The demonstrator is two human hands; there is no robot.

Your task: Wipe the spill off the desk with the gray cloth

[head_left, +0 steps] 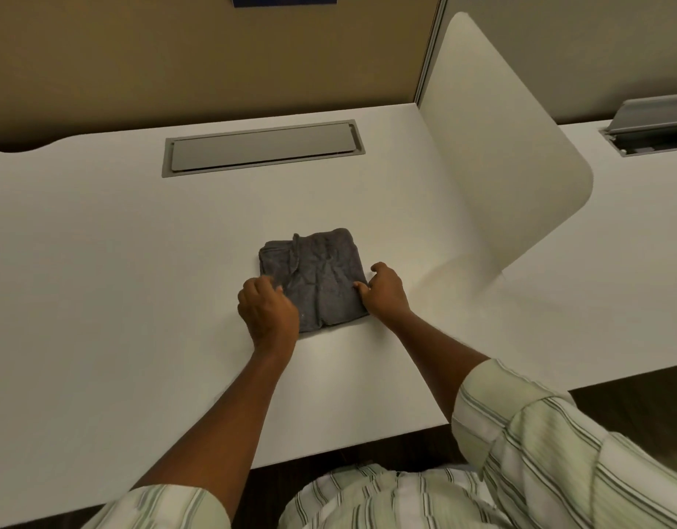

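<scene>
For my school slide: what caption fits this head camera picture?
Both hands, left hand and right hand, grip the folded gray cloth on the desk.

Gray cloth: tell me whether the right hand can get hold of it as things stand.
Probably yes. The right hand is already at the right edge of the gray cloth, fingertips touching it, with nothing between them. The left hand rests on the opposite edge and does not block it.

Gray cloth [317, 278] — folded into a rough square, wrinkled, lying flat, loose flap along its left side, on the white desk [112, 284] — smooth, pale, near the desk's middle, no spill discernible.
</scene>
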